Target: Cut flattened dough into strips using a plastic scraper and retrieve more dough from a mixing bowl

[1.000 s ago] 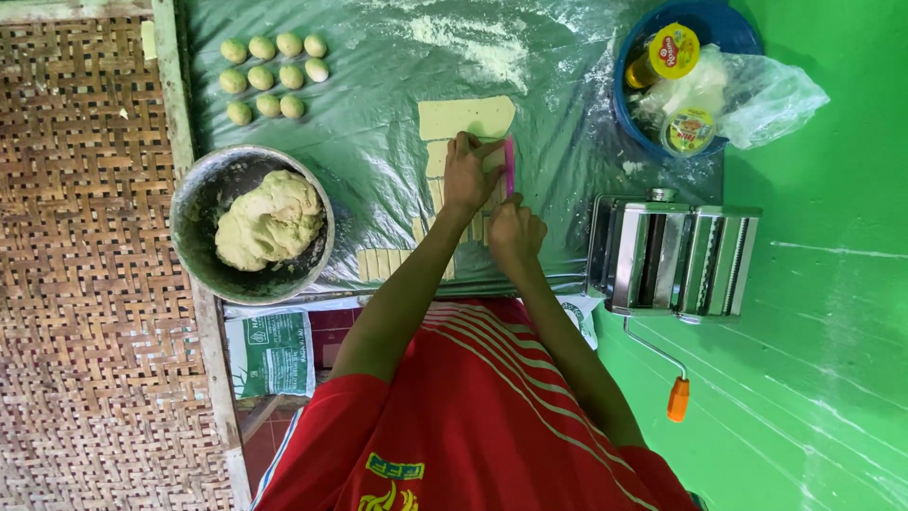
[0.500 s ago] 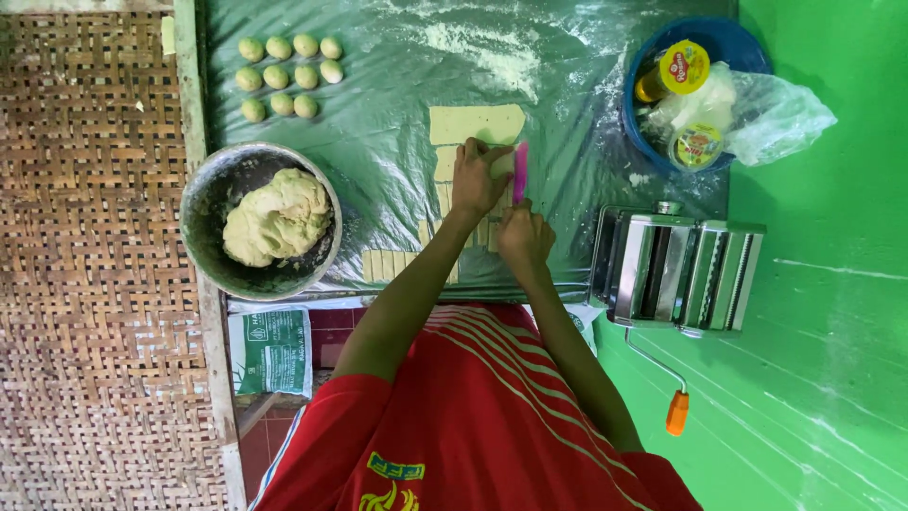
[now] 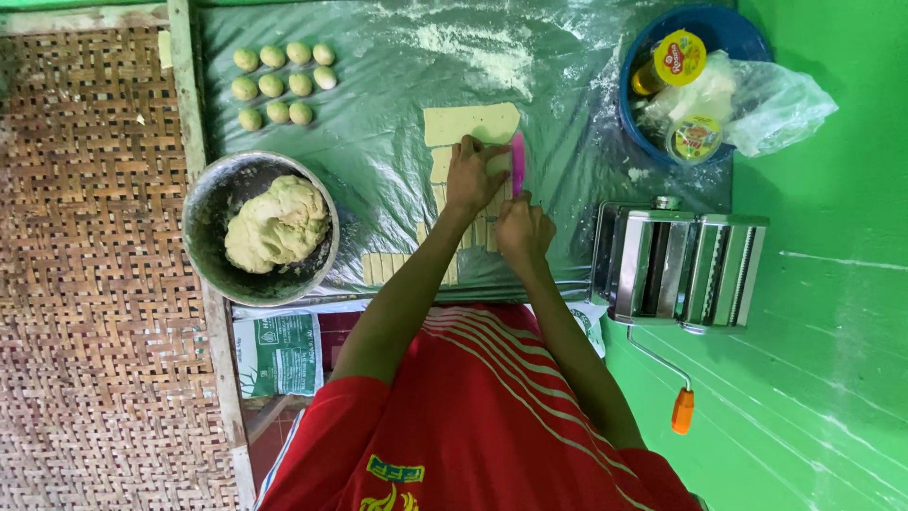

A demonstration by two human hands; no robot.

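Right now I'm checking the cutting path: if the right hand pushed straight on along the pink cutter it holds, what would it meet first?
The right hand points its pink cutter up the dough sheet. Its uncut end seems to come first, then floured plastic sheet.

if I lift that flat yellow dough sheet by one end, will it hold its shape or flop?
The dough sheet would probably flop and stretch: it looks thin and lies flat on the plastic-covered table. It may tear where strips are cut. The scattered flour suggests little sticking.
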